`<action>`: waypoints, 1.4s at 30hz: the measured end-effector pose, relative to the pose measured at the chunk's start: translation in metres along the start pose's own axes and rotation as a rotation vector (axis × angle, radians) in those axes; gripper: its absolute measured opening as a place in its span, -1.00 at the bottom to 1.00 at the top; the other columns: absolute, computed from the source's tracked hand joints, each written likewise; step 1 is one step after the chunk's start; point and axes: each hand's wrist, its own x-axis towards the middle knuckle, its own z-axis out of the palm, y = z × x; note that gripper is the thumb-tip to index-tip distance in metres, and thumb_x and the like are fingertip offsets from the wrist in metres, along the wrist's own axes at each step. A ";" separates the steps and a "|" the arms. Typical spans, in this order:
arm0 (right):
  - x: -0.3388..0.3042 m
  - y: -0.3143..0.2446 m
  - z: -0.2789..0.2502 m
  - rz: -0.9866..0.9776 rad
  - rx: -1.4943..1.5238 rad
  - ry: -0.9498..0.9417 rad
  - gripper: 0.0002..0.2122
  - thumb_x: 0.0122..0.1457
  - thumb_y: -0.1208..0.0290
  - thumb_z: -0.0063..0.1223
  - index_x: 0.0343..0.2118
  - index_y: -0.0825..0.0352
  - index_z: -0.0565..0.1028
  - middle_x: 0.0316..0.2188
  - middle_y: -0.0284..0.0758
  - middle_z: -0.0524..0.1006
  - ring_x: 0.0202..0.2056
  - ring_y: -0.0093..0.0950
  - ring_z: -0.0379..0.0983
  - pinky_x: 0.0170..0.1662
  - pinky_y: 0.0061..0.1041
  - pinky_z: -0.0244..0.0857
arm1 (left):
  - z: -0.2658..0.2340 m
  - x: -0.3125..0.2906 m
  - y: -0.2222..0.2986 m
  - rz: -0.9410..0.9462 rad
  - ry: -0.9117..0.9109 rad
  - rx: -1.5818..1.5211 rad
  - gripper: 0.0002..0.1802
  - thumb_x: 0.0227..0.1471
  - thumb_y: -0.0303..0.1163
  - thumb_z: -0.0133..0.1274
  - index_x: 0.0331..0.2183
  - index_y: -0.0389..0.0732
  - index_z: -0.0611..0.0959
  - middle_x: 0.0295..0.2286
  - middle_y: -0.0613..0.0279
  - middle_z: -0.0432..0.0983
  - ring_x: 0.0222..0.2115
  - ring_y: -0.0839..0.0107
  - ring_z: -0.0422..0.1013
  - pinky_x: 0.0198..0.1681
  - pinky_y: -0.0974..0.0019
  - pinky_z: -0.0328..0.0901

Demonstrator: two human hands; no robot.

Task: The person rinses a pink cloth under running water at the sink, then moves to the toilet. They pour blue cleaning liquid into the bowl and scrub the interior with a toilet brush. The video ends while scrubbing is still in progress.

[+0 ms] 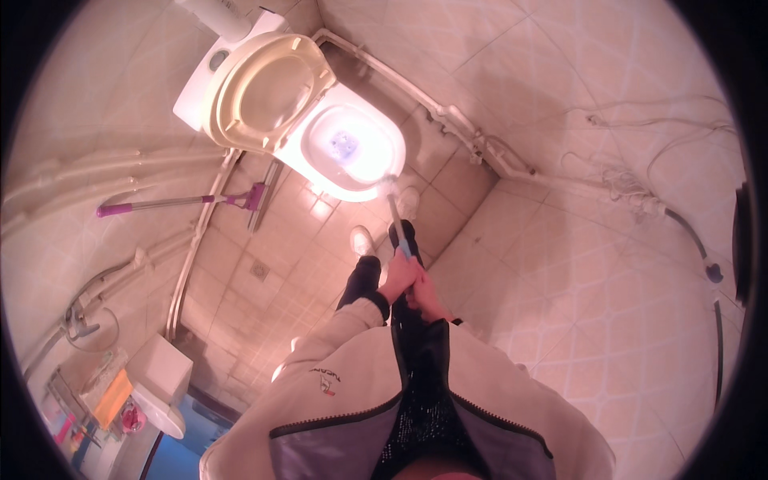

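Observation:
I stand in a tiled bathroom facing a white toilet point(352, 148) with its seat and lid raised. My left hand point(398, 276) and my right hand point(428, 300) are both closed around the pale blue handle of a toilet brush point(398, 220). The handle slants up from my hands to the toilet. Its white head rests at the near rim of the bowl. Blue water shows in the bottom of the bowl. My white shoes are on the floor just below the toilet.
A floor squeegee with a purple handle point(180, 202) leans at the left wall. White pipes point(456, 120) run along the wall base behind the toilet. A small white sink point(156, 396) with coloured items is at lower left. Cables point(640, 192) hang on the right wall.

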 end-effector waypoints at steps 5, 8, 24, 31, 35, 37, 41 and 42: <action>0.004 0.003 0.002 -0.111 0.041 0.039 -0.63 0.39 0.10 -0.38 0.17 0.02 0.30 -0.71 -0.53 0.20 -0.76 -0.71 0.05 -0.75 -0.67 -0.09 | -0.003 0.013 0.006 0.167 -0.028 -0.049 -0.62 0.11 -0.25 -0.03 -0.18 -0.35 0.33 -0.31 -0.35 0.51 -0.24 -0.25 0.46 -0.20 -0.11 0.36; 0.001 0.008 0.007 -0.120 -0.017 -0.003 -0.64 0.39 0.10 -0.38 0.16 0.01 0.31 -0.70 -0.54 0.20 -0.76 -0.72 0.04 -0.75 -0.68 -0.10 | -0.006 0.004 -0.010 0.007 -0.033 -0.002 -0.61 0.09 -0.25 -0.01 -0.18 -0.35 0.34 -0.31 -0.35 0.50 -0.23 -0.25 0.45 -0.18 -0.11 0.35; -0.019 0.022 0.019 -0.116 -0.078 -0.169 -0.64 0.39 0.16 -0.37 0.18 0.01 0.29 -0.72 -0.55 0.17 -0.77 -0.74 0.02 -0.75 -0.69 -0.09 | -0.013 -0.028 -0.044 0.045 0.169 -0.086 -0.57 0.09 -0.25 0.00 -0.12 -0.37 0.36 -0.28 -0.37 0.50 -0.22 -0.22 0.45 -0.16 -0.06 0.36; -0.012 0.002 0.024 -0.005 -0.270 -0.074 -0.64 0.38 0.14 -0.34 0.18 -0.02 0.32 -0.72 -0.55 0.20 -0.77 -0.73 0.05 -0.75 -0.68 -0.08 | -0.020 -0.017 -0.037 -0.078 0.120 -0.214 -0.56 0.09 -0.23 0.00 -0.11 -0.37 0.38 -0.26 -0.32 0.51 -0.19 -0.21 0.46 -0.15 -0.01 0.36; -0.009 -0.004 0.038 -0.107 -0.381 -0.118 -0.64 0.38 0.15 -0.33 0.20 -0.04 0.31 -0.71 -0.55 0.20 -0.77 -0.72 0.05 -0.75 -0.68 -0.08 | -0.036 -0.022 -0.037 -0.100 0.188 -0.284 -0.51 0.10 -0.21 -0.02 -0.06 -0.37 0.38 -0.24 -0.31 0.51 -0.18 -0.17 0.46 -0.13 0.04 0.37; -0.010 -0.006 0.043 -0.078 -0.360 -0.121 -0.63 0.38 0.16 -0.32 0.20 -0.04 0.31 -0.71 -0.56 0.21 -0.77 -0.72 0.05 -0.75 -0.68 -0.08 | -0.036 -0.025 -0.039 -0.058 0.220 -0.325 -0.49 0.09 -0.20 -0.02 -0.04 -0.38 0.37 -0.23 -0.33 0.50 -0.17 -0.17 0.46 -0.12 0.04 0.36; -0.005 -0.017 0.050 -0.065 -0.423 -0.100 -0.63 0.38 0.17 -0.32 0.20 -0.01 0.30 -0.71 -0.55 0.20 -0.76 -0.72 0.05 -0.74 -0.67 -0.07 | -0.035 -0.013 -0.043 -0.040 0.155 -0.276 -0.63 0.12 -0.27 -0.01 -0.15 -0.33 0.37 -0.36 -0.30 0.51 -0.28 -0.20 0.47 -0.25 -0.03 0.36; -0.003 -0.020 0.053 -0.084 -0.456 -0.114 -0.63 0.38 0.17 -0.33 0.21 0.00 0.30 -0.71 -0.55 0.20 -0.76 -0.72 0.05 -0.74 -0.67 -0.07 | -0.035 -0.009 -0.044 -0.032 0.238 -0.307 -0.63 0.12 -0.27 -0.01 -0.16 -0.34 0.37 -0.36 -0.29 0.51 -0.28 -0.19 0.47 -0.25 -0.03 0.36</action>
